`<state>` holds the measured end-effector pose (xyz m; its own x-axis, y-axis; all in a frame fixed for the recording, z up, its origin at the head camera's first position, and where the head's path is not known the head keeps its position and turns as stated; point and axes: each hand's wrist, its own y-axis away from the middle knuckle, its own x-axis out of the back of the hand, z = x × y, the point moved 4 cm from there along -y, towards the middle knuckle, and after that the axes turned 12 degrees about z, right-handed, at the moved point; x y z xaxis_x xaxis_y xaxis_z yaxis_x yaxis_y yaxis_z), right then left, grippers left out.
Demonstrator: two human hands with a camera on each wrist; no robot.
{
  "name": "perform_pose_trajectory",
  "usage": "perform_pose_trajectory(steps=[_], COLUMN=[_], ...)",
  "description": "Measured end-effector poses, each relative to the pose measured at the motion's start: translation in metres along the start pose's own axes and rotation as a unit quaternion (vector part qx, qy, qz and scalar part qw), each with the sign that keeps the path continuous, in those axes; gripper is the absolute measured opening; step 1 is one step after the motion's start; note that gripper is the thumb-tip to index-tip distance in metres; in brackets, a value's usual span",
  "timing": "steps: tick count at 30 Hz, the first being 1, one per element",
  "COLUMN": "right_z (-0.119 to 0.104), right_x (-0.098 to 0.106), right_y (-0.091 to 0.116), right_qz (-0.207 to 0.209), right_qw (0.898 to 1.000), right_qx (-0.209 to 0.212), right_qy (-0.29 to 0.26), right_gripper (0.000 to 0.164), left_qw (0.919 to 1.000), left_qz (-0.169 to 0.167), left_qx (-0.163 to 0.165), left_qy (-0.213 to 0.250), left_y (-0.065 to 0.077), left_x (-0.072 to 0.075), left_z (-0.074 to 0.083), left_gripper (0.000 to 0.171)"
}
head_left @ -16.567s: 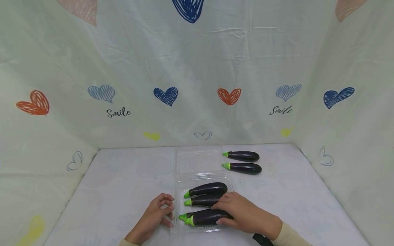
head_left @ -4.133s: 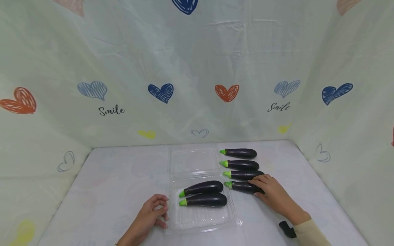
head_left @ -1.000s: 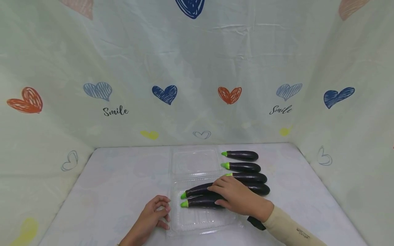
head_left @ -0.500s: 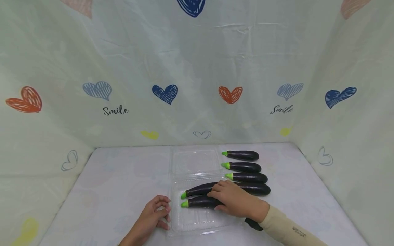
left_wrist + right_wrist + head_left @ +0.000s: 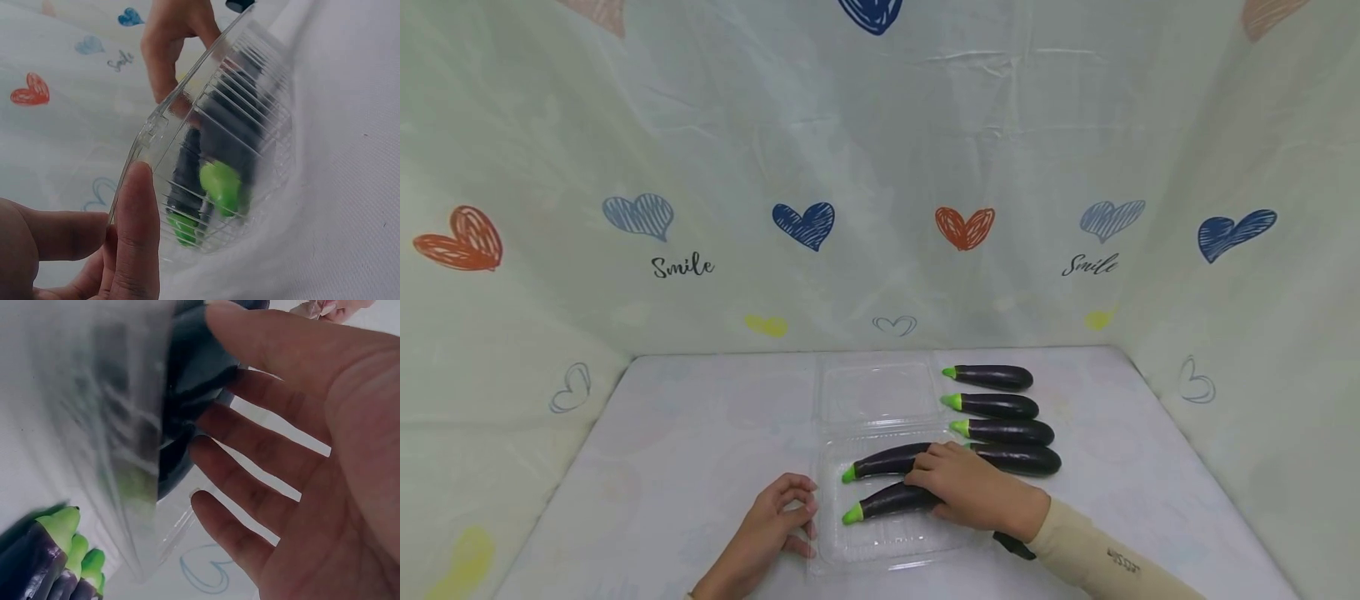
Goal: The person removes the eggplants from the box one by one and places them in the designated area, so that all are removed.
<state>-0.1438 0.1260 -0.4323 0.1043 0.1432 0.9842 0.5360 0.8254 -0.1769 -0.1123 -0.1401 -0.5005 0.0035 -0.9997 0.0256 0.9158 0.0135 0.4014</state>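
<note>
A clear plastic clamshell box (image 5: 887, 554) lies open on the table, its lid (image 5: 876, 392) folded flat behind the base. In the base are two dark purple eggplants with green stem ends, a far eggplant (image 5: 887, 461) and a near eggplant (image 5: 891, 500). My right hand (image 5: 973, 492) grips the near eggplant by its thick end, which it hides; the stem end slants toward the front. In the right wrist view the thumb and fingertips lie on its dark skin (image 5: 194, 356). My left hand (image 5: 775, 525) pinches the box's left rim between thumb and finger (image 5: 137, 219).
To the right of the box several eggplants lie in a row on the white table (image 5: 700, 433), from a back eggplant (image 5: 996, 377) to a front eggplant (image 5: 1018, 460) partly behind my right hand. A black object (image 5: 1013, 546) shows under the right wrist. A heart-printed curtain (image 5: 880, 167) surrounds the table.
Earlier the box held more eggplants; two have since joined the row on the right. My right hand came back from the row onto the near eggplant, whose stem end has just swung toward the front.
</note>
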Motion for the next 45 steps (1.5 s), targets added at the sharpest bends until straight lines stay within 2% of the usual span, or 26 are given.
perform_pose_trajectory(steps=[9, 17, 23, 33, 38, 45], right_z=[-0.002, -0.002, 0.003, 0.016, 0.023, 0.029], right_x=[-0.005, -0.001, 0.006, 0.035, 0.043, 0.045], right_y=[0.003, 0.006, 0.014, 0.038, 0.049, 0.065], right_qz=[-0.052, -0.045, 0.002, 0.107, 0.132, 0.16], right_qw=[0.998, 0.998, 0.999, 0.991, 0.987, 0.982], right_qx=[-0.014, -0.013, -0.013, -0.02, -0.037, -0.046], right_qy=[-0.023, -0.035, -0.052, -0.079, -0.085, -0.088], right_gripper=[0.045, 0.045, 0.048, 0.05, 0.051, 0.052], left_qw=[0.9999, 1.0, 1.0, 1.0, 0.9999, 0.9999], left_qz=[-0.008, -0.005, 0.003, -0.003, -0.007, -0.008], left_qx=[-0.009, -0.004, 0.004, -0.004, -0.006, -0.008], left_qy=[0.004, 0.005, -0.001, 0.002, 0.007, 0.005], left_y=[0.0, 0.0, 0.0, 0.001, 0.001, 0.001], left_x=[0.0, 0.0, -0.001, -0.001, 0.0, 0.0], left_z=[0.001, 0.0, 0.001, 0.002, 0.001, 0.001], left_gripper=[0.031, 0.03, 0.03, 0.031, 0.031, 0.031])
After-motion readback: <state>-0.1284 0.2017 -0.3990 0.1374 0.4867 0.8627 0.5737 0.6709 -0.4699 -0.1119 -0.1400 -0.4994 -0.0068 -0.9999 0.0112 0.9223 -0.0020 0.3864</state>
